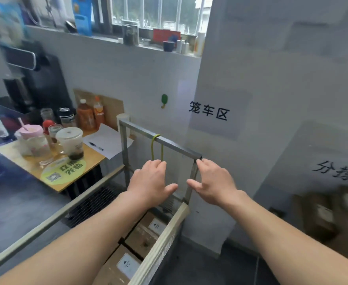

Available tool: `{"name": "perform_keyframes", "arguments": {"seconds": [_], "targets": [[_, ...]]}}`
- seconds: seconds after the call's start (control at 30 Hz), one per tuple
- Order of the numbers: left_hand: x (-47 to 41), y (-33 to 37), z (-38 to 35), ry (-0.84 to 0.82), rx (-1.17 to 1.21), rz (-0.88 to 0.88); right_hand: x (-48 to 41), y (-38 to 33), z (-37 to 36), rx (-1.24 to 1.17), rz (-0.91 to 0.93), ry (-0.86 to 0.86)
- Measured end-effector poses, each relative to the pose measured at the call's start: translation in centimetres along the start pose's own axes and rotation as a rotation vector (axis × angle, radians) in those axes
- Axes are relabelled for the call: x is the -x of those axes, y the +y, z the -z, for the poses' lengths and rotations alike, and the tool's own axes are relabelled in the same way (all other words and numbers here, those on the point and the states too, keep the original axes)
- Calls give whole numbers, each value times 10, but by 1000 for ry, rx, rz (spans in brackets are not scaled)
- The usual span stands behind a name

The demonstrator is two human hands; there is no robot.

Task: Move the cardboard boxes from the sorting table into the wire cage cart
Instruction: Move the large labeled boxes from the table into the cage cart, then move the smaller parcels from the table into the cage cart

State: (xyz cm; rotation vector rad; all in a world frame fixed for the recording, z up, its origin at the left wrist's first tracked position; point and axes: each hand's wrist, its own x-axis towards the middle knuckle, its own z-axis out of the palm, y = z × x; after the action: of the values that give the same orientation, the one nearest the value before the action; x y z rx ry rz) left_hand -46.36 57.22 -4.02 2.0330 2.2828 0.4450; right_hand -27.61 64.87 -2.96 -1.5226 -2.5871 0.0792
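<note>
Now, empty grips above the cart point(175, 145).
The left grip point(151, 182) and right grip point(214, 182) spread, holding nothing; blurred boxes point(317, 219) lie rightward, nearer the right.

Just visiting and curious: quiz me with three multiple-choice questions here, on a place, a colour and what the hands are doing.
1. The cardboard boxes under the arms lie: A on a chair; B inside the wire cage cart; C in a sink.
2. The cord looped over the cart's top bar is: A red; B black; C yellow-green.
3. The left hand and right hand are: A open, holding nothing; B gripping a box; C clenched fists.
Answers: B, cart rails flank them; C, plainly yellow-green; A, fingers straight, nothing held.
</note>
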Motion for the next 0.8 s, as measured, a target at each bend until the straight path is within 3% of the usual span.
{"name": "perform_keyframes", "arguments": {"seconds": [0.8], "targets": [[81, 239, -4, -145, 173, -714, 307, 109, 82, 133, -765, 136]]}}
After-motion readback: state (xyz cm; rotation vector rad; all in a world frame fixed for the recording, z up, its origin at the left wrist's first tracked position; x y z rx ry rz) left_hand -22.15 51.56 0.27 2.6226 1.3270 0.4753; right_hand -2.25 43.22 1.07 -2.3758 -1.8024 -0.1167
